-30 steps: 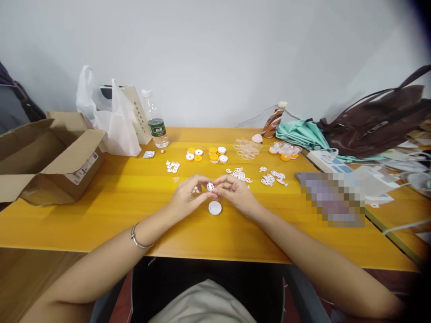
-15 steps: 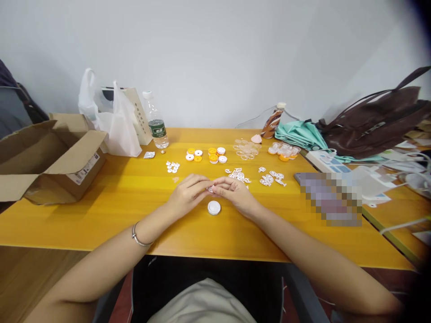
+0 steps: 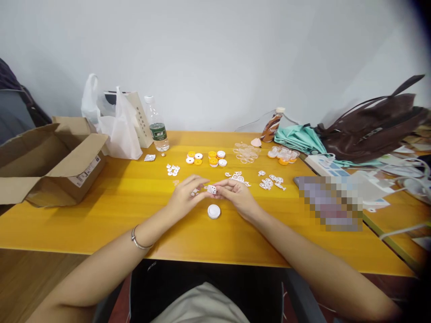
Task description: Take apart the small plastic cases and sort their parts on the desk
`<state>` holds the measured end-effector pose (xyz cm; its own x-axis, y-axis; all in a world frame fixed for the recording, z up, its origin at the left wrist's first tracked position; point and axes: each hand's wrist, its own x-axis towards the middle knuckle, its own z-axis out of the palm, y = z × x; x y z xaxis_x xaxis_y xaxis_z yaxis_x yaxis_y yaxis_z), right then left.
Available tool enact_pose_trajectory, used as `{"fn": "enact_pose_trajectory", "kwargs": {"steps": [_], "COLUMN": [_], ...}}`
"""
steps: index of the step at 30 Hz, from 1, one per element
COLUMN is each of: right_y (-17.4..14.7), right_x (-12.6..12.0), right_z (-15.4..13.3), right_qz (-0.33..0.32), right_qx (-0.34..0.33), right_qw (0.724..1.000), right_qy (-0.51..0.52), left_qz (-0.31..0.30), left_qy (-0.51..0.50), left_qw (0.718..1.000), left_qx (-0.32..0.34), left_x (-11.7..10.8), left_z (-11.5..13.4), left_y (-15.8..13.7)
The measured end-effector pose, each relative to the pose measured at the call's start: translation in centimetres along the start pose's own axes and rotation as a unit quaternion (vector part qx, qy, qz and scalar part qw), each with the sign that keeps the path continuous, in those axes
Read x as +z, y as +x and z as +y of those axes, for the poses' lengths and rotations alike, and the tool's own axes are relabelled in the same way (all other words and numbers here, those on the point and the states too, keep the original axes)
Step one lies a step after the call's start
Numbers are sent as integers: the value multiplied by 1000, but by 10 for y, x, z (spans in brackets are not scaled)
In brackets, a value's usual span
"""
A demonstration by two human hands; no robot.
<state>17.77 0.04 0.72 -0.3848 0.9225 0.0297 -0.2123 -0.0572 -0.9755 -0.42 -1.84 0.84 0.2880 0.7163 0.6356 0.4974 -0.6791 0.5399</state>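
In front of me my right hand (image 3: pixel 237 194) is closed, pinching a small white perforated plastic piece (image 3: pixel 212 189) between thumb and fingers. My left hand (image 3: pixel 186 194) is curled beside it, its thumb tip against or very near the piece and its index finger lifted apart from the thumb. Inside the curl of the left fingers shows a small white plastic part (image 3: pixel 194 192), partly hidden and too small to make out. Just below both hands, a round white disc (image 3: pixel 213 211) lies on the table.
On the yellow table (image 3: pixel 134 224) lie small white parts (image 3: pixel 173 170), yellow and white round pieces (image 3: pixel 212 158), clear rings (image 3: pixel 245 153) and perforated white pieces (image 3: pixel 237 178). A cardboard box (image 3: pixel 81 172) and water bottle (image 3: pixel 158 132) stand left; a phone-like blurred object (image 3: pixel 330 202) lies right.
My left index finger has lifted away from the thumb, leaving the white perforated piece more exposed in my right fingers. The view has tilted slightly upward.
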Motion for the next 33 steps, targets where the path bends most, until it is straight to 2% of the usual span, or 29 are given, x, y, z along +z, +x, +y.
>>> {"fn": "enact_pose_trajectory", "kwargs": {"steps": [2, 5, 9, 13, 19, 25, 27, 30, 33], "right_y": [0, -1, -1, 0, 3, 3, 2, 2, 1], "right_x": [0, 2, 4, 5, 6, 5, 4, 3, 2], "right_z": [-1, -3, -3, -1, 4, 3, 3, 4, 3], "right_qz": [14, 27, 40, 64, 88, 64, 51, 40, 33], "right_qx": [-3, -11, -24, -26, -7, 0, -6, 2, 26], "right_qw": [1000, 999, 998, 997, 996, 998, 998, 999, 999], "right_qy": [0, -13, -33, -41, -11, -14, -20, -16, 9], "left_qz": [-8, -25, -26, -27, -31, -41, -46, -55, -59], "left_qy": [-67, -165, -221, -199, -214, -211, -168, -88, -63], "left_qw": [994, 967, 948, 954, 948, 952, 967, 990, 995], "left_qx": [-89, -191, -229, -221, -235, -219, -186, -97, -45], "left_x": [1, 6, 14, 18, 18, 17, 17, 15, 12], "left_z": [-2, -4, -5, -3, -3, -4, -3, 2, 4], "left_y": [2, 5, 5, 4, 6, 4, 2, -1, -2]}}
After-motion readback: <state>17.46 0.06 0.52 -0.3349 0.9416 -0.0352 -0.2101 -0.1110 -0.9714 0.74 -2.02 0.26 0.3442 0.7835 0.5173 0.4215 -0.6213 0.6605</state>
